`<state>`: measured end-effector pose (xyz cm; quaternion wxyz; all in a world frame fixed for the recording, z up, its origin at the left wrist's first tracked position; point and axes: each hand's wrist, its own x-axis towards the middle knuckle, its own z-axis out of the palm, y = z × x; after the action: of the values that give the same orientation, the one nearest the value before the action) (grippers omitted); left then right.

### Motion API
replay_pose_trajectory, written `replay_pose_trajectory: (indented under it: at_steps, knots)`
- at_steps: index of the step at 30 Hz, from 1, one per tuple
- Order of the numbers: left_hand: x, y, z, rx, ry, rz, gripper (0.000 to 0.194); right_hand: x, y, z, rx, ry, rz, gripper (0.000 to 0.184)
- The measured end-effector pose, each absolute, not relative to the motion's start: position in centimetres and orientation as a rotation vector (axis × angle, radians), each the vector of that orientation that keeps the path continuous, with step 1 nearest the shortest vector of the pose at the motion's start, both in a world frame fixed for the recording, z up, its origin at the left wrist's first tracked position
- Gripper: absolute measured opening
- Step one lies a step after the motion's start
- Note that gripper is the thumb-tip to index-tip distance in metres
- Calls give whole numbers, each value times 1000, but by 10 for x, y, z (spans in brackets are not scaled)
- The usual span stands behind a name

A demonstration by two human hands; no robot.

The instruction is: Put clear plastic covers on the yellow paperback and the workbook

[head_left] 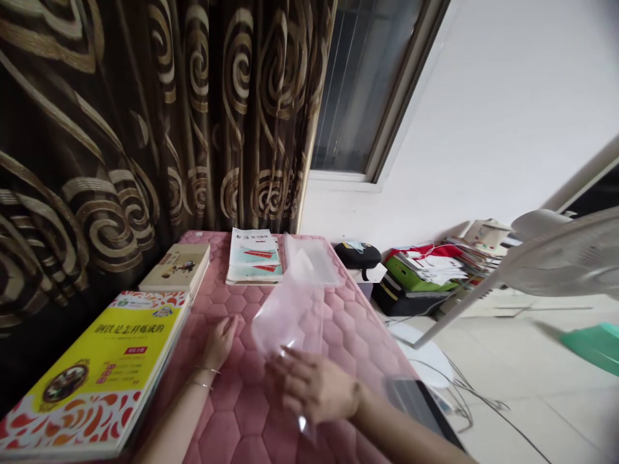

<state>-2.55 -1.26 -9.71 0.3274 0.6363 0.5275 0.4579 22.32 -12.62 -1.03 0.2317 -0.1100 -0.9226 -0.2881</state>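
Observation:
A clear plastic sheet point(290, 309) lies partly lifted over the pink quilted tabletop point(353, 328). My right hand point(314, 386) rests on the sheet's near edge; its fingers are blurred by motion. My left hand point(220, 341) lies flat on the quilt just left of the sheet, fingers stretched forward, with thin bracelets on the wrist. More clear plastic point(312, 258) lies further back on the table.
A yellow book point(104, 361) sits at the near left, a beige book point(178, 267) behind it, and a white and teal booklet stack point(254, 258) at the back. A dark patterned curtain point(120, 129) hangs left. A white fan point(556, 258), cables and stacked papers point(435, 264) fill the floor at right.

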Motion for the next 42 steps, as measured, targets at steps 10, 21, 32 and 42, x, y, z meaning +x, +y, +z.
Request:
replay_pose_trajectory:
  at_steps: [10,21,32,42]
  knots:
    - [-28,-45,-63,1198,1176,735,62,155,-150,-79,-14,-2657,-702,36]
    - [-71,-33,-84,1392,1473,1024,38,227,-142,-65,-1339,-2521,98,45]
    - [-83,-26,-90,2110,1774,837,30,247,-151,-98,-1880,-2279,497,59]
    - [-17,-62,-64,2375,2091,625,42,247,-144,-97,-1879,-2294,461,58]
